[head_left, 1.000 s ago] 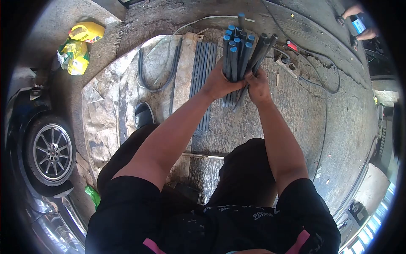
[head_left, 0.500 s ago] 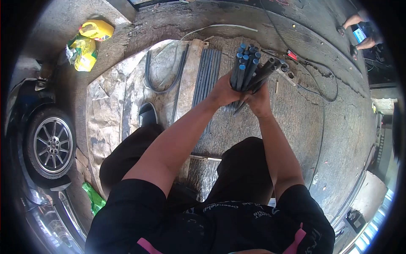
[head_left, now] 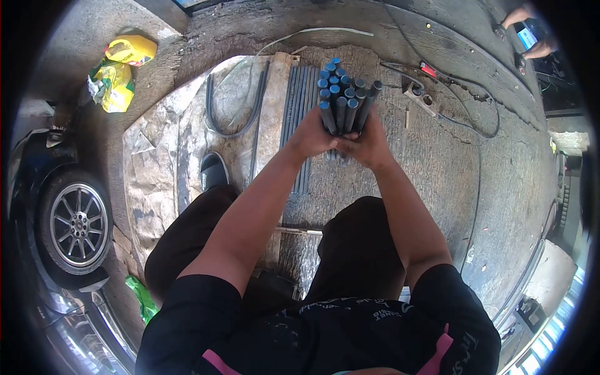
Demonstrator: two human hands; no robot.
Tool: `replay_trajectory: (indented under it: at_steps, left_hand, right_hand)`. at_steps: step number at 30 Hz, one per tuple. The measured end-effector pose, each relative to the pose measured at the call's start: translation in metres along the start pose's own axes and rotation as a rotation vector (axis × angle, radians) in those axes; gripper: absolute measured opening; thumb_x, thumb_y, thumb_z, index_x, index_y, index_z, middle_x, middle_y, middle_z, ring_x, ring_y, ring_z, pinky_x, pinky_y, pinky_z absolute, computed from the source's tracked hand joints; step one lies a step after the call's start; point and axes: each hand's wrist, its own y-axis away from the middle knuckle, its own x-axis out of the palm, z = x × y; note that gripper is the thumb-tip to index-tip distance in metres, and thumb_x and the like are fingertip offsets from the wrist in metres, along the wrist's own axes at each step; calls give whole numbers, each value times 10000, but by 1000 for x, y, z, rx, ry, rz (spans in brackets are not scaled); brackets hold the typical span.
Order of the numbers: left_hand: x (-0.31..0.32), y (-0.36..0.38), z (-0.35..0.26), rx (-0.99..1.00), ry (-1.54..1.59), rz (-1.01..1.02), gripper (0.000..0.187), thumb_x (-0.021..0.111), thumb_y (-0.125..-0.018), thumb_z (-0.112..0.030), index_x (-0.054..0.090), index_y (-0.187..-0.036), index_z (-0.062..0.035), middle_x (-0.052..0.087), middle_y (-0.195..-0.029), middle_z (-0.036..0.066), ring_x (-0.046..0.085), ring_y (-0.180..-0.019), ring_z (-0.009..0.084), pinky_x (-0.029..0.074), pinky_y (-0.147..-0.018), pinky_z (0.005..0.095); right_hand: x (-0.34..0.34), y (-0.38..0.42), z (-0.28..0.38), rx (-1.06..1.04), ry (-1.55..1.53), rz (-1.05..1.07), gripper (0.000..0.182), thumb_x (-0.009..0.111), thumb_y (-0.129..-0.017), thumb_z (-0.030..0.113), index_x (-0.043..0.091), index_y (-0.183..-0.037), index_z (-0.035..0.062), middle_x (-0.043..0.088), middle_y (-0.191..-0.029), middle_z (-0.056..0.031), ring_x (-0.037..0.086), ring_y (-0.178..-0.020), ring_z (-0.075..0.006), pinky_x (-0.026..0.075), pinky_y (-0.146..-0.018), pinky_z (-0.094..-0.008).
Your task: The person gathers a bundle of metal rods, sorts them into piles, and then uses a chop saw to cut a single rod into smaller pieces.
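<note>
A bundle of dark rods [head_left: 340, 112], most with blue ends, stands upright between my two hands. My left hand [head_left: 311, 135] is wrapped around its left side, and my right hand [head_left: 367, 145] closes on the right side, thumbs meeting at the front. The blue ends point up toward me; a few on the right look grey or dark. Below, the rods' lower ends are mostly hidden by my hands. Just left of the bundle, a row of similar dark rods [head_left: 297, 94] lies side by side on the ground.
A bent dark tube [head_left: 234, 134] lies on a worn sheet [head_left: 162, 147] at left. A power strip [head_left: 420, 100] with cables is at right. A car wheel [head_left: 78, 228], yellow container [head_left: 132, 50] and yellow bag [head_left: 112, 87] stand left. Another person's legs [head_left: 537, 47] show far right.
The loose, fanned rods on the right have been drawn in against the rest. The bundle has shifted slightly left and toward me, and its ends sit closer together.
</note>
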Motion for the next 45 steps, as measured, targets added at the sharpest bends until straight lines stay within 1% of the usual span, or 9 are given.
replay_trajectory:
  at_steps: [2,8,11,12,15,19,29,34,45]
  left_hand:
    - [3,-3,-13,91,-264,-94,470,837,-646,-208,629,-1034,-45,666,-908,56,626,-861,162,494,-815,327]
    - [-3,-4,19,200,-315,-66,671,865,-583,-333,572,-1116,-48,646,-999,81,616,-931,187,480,-848,330]
    - [3,-2,18,122,-314,-72,754,855,-573,-373,528,-1168,-45,633,-1032,99,610,-954,194,471,-864,335]
    - [4,-2,17,126,-308,-74,754,855,-573,-373,528,-1168,-45,633,-1032,99,610,-954,194,471,-864,335]
    - [6,-4,10,155,-105,-10,509,801,-678,-255,593,-1099,-58,620,-1078,77,586,-963,156,462,-861,325]
    - [16,-2,5,35,-299,-71,607,821,-619,-280,554,-1112,-46,639,-1005,107,618,-920,202,480,-826,333]
    - [19,-15,0,-9,-364,-110,672,813,-583,-255,526,-1159,-59,644,-1017,163,637,-970,307,491,-838,372]
    - [26,-22,-7,3,-378,-181,740,817,-582,-243,473,-1211,-61,622,-1080,173,615,-1023,301,478,-866,376]
    - [62,-8,-1,298,-596,-526,899,813,-607,-191,240,-1257,46,509,-1107,221,551,-1047,346,423,-925,386]
  right_hand:
    - [1,-1,-3,-87,218,3,1108,911,-478,253,275,-1353,15,326,-1367,-177,333,-1297,-291,307,-1066,-421]
    - [-6,-2,-5,55,-82,19,1098,901,-485,291,304,-1365,15,272,-1376,-197,307,-1307,-337,297,-1074,-435]
    - [-13,0,9,199,-132,130,1078,898,-487,296,324,-1361,34,276,-1358,-183,340,-1287,-323,308,-1070,-423]
    - [-16,-1,11,216,122,132,1030,895,-497,263,356,-1348,46,303,-1350,-163,369,-1266,-299,321,-1060,-405]
    - [-23,-5,36,259,405,160,915,884,-524,198,430,-1307,66,363,-1333,-128,428,-1211,-257,349,-1033,-372]
    - [-21,0,48,370,137,167,773,866,-558,112,512,-1243,51,434,-1307,-108,490,-1132,-216,397,-988,-345]
    - [-8,5,30,5,35,-139,581,841,-606,42,553,-1110,13,619,-1051,-54,583,-984,-160,473,-876,-318]
    - [-7,2,36,74,-55,-248,545,849,-605,155,598,-1067,13,661,-973,-73,620,-899,-167,484,-826,-318]
    - [-20,-1,34,129,33,-71,587,828,-634,175,553,-1124,7,629,-1065,-111,597,-961,-180,470,-857,-331]
